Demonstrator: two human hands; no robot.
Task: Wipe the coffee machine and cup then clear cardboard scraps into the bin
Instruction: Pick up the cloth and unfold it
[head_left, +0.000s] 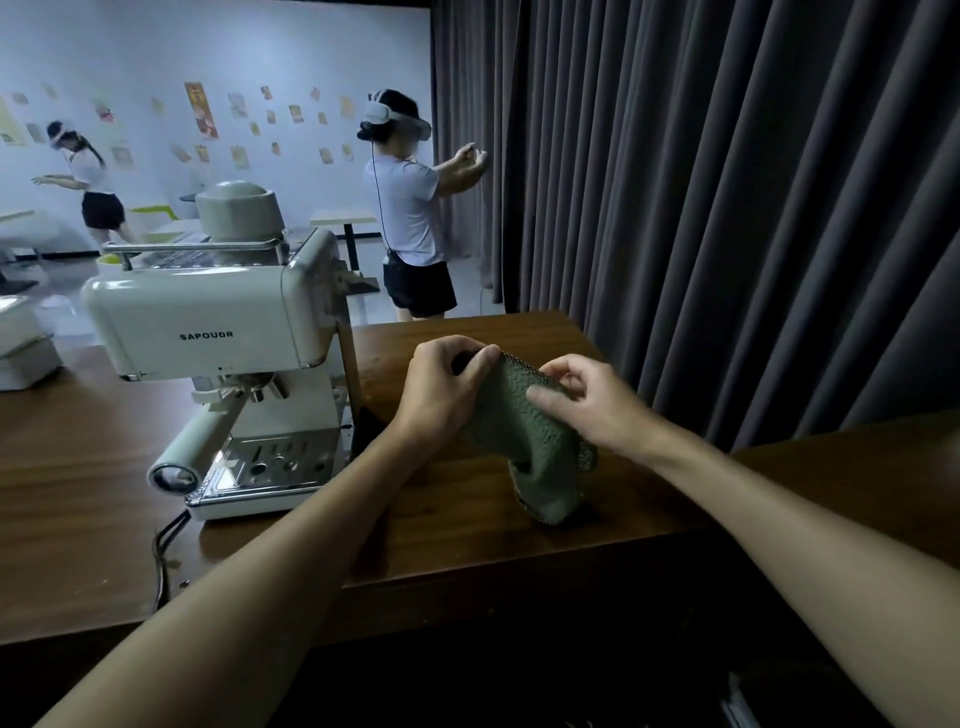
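Bare forearms reach over the bench (104, 493) to a green cloth (524, 441), held up just right of the coffee machine (228, 332), its lower end hanging down to the bench top. The left hand (447, 384) grips the cloth's upper left edge with curled fingers. The right hand (587, 405) pinches the upper right edge between thumb and fingers. A pale cup (239, 208) stands on top of the coffee machine. A dark cable (161, 551) trails off its front left corner. Behind it stand one person in a headset (410, 218) and another (96, 182) farther left. A dark curtain (727, 208) hangs to its right.
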